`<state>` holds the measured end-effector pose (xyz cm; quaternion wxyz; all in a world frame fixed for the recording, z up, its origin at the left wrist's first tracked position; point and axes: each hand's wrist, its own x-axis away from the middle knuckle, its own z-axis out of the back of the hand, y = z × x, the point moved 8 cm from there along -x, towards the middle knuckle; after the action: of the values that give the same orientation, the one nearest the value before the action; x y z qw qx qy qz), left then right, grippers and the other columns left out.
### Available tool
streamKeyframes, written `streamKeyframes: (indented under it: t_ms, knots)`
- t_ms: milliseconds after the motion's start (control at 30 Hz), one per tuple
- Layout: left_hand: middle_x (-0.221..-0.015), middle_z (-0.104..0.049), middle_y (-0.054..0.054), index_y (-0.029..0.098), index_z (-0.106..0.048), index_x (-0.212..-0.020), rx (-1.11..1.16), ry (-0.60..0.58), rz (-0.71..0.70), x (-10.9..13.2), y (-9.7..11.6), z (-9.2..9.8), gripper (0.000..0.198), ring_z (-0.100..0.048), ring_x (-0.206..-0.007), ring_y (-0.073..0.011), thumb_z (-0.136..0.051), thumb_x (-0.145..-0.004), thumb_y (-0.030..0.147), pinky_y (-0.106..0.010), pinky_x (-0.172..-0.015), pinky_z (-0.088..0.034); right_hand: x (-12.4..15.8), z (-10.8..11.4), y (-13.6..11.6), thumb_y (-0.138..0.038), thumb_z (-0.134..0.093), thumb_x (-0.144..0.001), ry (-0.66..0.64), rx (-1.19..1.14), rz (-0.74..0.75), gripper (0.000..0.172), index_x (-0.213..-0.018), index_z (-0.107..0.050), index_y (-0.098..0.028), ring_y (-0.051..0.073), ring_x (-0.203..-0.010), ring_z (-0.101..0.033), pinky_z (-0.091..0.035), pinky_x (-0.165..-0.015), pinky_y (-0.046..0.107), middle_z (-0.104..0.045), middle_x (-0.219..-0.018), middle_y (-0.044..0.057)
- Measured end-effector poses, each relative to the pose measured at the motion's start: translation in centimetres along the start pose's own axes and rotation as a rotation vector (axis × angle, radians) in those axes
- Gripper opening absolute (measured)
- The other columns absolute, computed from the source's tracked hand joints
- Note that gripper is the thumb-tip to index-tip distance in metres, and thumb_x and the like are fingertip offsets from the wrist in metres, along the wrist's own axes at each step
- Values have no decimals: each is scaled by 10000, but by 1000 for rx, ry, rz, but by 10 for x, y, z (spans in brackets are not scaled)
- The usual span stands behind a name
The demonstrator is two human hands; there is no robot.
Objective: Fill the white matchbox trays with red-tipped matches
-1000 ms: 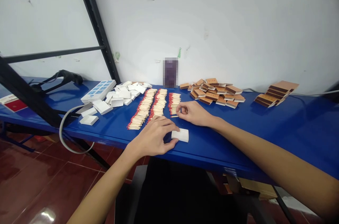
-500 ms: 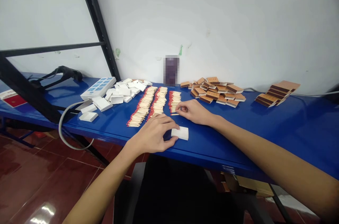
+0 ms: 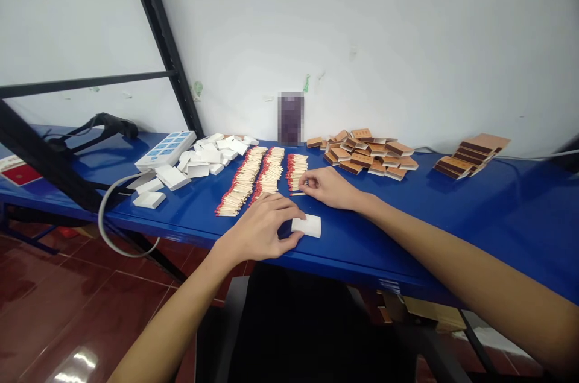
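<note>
A small white matchbox tray (image 3: 308, 226) lies on the blue table near its front edge. My left hand (image 3: 268, 225) grips it by its left end between thumb and fingers. Beyond it, my right hand (image 3: 326, 187) is closed in a pinch at the near end of the shortest row of matches (image 3: 297, 169). A single match (image 3: 297, 194) lies at those fingertips; its right end is hidden by them. Two longer rows of red-headed matches, the middle row (image 3: 269, 173) and the left row (image 3: 242, 181), stretch away to the left.
White trays (image 3: 203, 157) are heaped at the back left beside a white box with blue squares (image 3: 166, 150). Brown matchbox sleeves (image 3: 364, 154) are piled at the back right, with a stack of sleeves (image 3: 474, 155) farther right. A black metal frame (image 3: 158, 27) rises on the left.
Both hands stay in nearly the same place. The whole view has shifted slightly. The match at my right fingertips shows a little more clearly apart from the row.
</note>
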<state>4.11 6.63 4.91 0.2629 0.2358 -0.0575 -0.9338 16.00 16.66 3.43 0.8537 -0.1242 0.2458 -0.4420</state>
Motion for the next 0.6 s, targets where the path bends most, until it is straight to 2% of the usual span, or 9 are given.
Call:
streamKeyframes:
  t_ms: [600]
  knots:
    - [-1037, -696, -41, 201, -671, -1057, -1, 6, 4, 0, 0, 1, 205, -622, -976, -210, -616, -869, 266, -378, -951, -436, 2, 0, -2, -272, -563, -831, -20, -35, -13, 165, -810, -690, -170, 117, -563, -477, -317, -589, 251, -583, -609, -10]
